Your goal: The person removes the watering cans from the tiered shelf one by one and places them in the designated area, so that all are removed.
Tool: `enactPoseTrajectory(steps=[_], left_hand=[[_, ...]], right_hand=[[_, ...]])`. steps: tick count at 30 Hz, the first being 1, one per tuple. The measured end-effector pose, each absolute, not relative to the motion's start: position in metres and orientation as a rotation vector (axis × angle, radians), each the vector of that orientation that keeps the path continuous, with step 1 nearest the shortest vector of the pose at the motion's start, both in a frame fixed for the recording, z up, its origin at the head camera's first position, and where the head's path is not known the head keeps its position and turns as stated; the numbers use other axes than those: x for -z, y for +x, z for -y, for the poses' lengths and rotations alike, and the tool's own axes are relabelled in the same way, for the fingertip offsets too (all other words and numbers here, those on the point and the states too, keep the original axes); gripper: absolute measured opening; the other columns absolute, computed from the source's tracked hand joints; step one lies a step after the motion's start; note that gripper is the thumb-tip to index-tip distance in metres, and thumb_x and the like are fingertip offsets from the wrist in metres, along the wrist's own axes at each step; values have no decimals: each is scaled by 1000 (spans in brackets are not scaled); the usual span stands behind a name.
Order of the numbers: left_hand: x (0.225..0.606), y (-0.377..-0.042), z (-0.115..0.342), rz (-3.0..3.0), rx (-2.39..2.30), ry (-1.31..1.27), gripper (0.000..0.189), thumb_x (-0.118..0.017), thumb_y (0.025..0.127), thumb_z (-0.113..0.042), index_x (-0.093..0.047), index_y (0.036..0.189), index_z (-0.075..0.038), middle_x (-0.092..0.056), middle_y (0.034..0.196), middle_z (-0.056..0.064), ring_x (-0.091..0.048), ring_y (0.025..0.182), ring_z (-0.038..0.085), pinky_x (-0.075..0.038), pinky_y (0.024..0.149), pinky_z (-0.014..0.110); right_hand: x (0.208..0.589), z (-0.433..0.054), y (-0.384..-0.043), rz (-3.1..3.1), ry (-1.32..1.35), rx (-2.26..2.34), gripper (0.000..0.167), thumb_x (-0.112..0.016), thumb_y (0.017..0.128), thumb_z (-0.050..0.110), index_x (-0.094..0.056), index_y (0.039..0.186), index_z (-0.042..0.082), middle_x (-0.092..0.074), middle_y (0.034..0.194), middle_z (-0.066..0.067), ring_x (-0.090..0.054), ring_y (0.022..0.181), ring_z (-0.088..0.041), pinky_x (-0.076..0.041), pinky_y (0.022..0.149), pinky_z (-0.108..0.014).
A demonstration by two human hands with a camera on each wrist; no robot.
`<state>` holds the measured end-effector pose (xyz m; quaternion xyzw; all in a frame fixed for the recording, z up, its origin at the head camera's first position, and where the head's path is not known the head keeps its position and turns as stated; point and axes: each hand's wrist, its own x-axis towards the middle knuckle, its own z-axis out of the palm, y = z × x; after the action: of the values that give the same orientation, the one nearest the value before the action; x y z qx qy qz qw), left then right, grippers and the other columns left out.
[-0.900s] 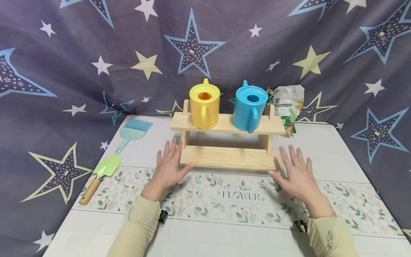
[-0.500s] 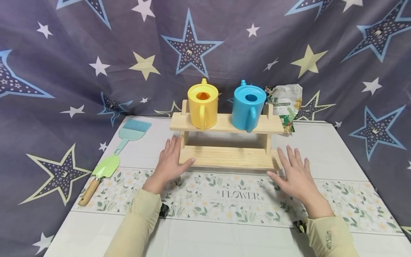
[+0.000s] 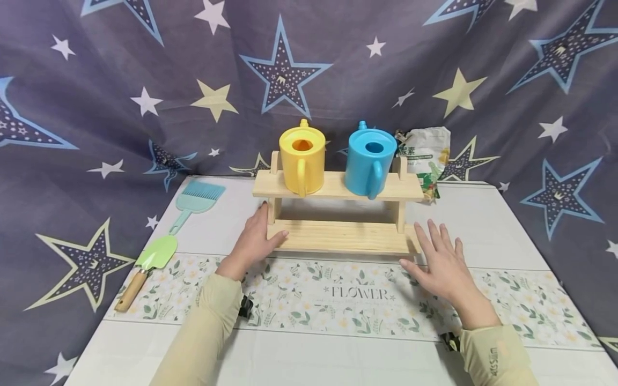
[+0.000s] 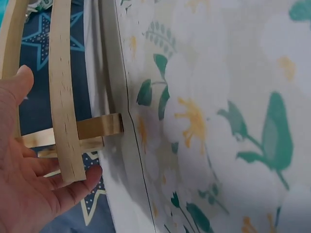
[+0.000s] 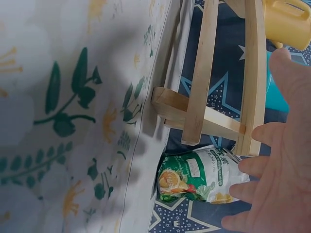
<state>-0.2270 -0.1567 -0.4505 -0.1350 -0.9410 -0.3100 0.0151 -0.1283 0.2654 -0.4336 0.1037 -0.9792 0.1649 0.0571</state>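
Note:
A two-tier wooden shelf [image 3: 338,236] stands mid-table. On its upper board sit a yellow watering can [image 3: 303,166] at left and a blue watering can [image 3: 370,166] at right, handles toward me. My left hand [image 3: 252,238] is at the shelf's left end, fingers extended along its side and thumb over the lower board's front corner. In the left wrist view, the fingers [image 4: 77,187] overlap the board's end and the thumb stands apart from it. My right hand [image 3: 444,268], fingers spread, hovers beside the right end, holding nothing.
A light-blue dustpan [image 3: 195,198] and a green trowel [image 3: 156,252] with a wooden handle lie at the left. Behind the shelf's right end leans a white-and-green bag [image 3: 427,155]. A starry cloth [image 3: 338,64] hangs at the back. A floral strip [image 3: 338,316] crosses the table.
My left hand has moved slightly forward along the shelf's left end, its fingers drawing closer together. The right hand stays nearly still. The whole view drifts slightly left.

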Motion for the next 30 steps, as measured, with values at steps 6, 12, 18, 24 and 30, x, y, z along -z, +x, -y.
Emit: enactPoseTrajectory(steps=[6, 12, 18, 24, 30], left_hand=[[453, -236, 159, 2916, 1003, -406, 90, -62, 95, -39, -7, 155, -2, -24, 156, 22, -32, 135, 46, -26, 112, 53], [455, -243, 157, 2942, 996, -383, 82, -60, 97, -34, -11, 155, -1, -35, 149, 26, -42, 127, 49, -34, 106, 56], [455, -249, 153, 3016, 982, -275, 72, -54, 101, -32, -14, 154, -3, -43, 142, 28, -44, 124, 47, -37, 103, 56], [456, -254, 153, 3075, 975, -205, 69, -49, 103, -31, -12, 155, -4, -46, 139, 30, -46, 126, 44, -37, 104, 54], [457, -258, 154, 3125, 941, -209, 65, -45, 104, -34, -15, 155, -4, -47, 141, 27, -48, 126, 41, -38, 104, 53]], right_hand=[[435, -266, -128, 2965, 321, -498, 89, -53, 93, 60, -14, 157, 12, -9, 159, -27, 1, 145, -47, 3, 107, -71], [435, -265, -128, 2983, 303, -490, 90, -53, 92, 61, -13, 158, 13, -9, 159, -25, 0, 145, -47, 2, 107, -71], [435, -266, -129, 2980, 312, -473, 90, -52, 93, 61, -13, 157, 12, -11, 158, -27, -4, 143, -51, 1, 106, -72], [435, -266, -129, 2976, 324, -479, 89, -52, 93, 60, -13, 157, 12, -11, 159, -26, -5, 143, -50, -1, 107, -72], [434, -266, -131, 2957, 341, -519, 89, -53, 94, 58, -11, 157, 11, -11, 159, -26, -8, 143, -49, -6, 109, -69]])
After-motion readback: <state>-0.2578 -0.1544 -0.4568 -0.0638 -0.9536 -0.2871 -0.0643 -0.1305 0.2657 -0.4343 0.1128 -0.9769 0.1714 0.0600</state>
